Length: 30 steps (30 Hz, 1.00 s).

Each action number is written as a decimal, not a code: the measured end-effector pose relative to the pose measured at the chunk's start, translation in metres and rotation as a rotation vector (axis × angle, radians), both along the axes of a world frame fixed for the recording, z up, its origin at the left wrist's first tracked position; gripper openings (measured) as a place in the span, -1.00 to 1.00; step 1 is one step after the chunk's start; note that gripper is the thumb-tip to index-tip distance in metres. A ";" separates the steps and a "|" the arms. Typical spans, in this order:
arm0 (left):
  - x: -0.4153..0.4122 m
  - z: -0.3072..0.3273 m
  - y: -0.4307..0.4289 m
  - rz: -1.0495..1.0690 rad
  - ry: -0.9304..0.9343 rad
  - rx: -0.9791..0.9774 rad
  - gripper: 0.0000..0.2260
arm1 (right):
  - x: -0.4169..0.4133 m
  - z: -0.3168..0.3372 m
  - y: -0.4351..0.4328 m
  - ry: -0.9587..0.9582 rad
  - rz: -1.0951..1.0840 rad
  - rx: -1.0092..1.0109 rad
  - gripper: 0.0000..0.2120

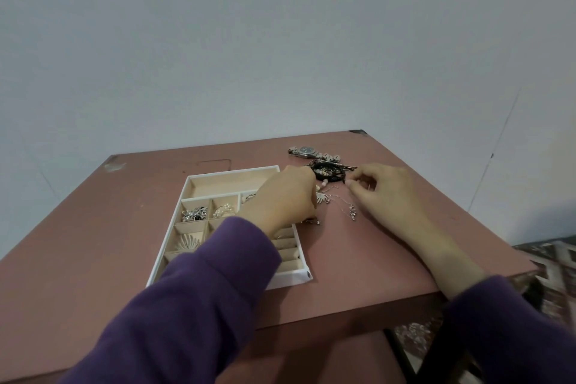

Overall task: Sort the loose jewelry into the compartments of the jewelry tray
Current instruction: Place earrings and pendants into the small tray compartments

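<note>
Both my hands work the loose pile [330, 184] right of the tray [187, 190], right fingers [353, 184] pinching, it seems, a thin chain [343, 203], left fingers hidden; next, untangle it.

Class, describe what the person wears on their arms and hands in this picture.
Both arms wear long purple sleeves of soft, plain fabric, without visible markings. The left sleeve reaches the wrist; the right sleeve stops further back. The left hand and right hand are bare: no gloves.
</note>
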<state>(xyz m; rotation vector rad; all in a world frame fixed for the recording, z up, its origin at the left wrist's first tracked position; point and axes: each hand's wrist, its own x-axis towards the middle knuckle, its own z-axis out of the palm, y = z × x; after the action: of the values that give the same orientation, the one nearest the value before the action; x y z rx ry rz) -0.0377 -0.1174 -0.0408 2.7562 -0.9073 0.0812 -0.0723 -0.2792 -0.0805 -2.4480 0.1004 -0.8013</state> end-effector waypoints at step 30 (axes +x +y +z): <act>-0.028 0.029 0.057 0.005 0.208 -0.576 -0.89 | -0.005 0.015 0.005 0.279 -0.055 -0.019 -0.92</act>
<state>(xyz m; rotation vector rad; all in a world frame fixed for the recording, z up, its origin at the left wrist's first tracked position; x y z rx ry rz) -0.0658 -0.0606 -0.0116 2.1846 -0.6877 0.0457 -0.0775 -0.2740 -0.0658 -2.5710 0.2656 -0.4802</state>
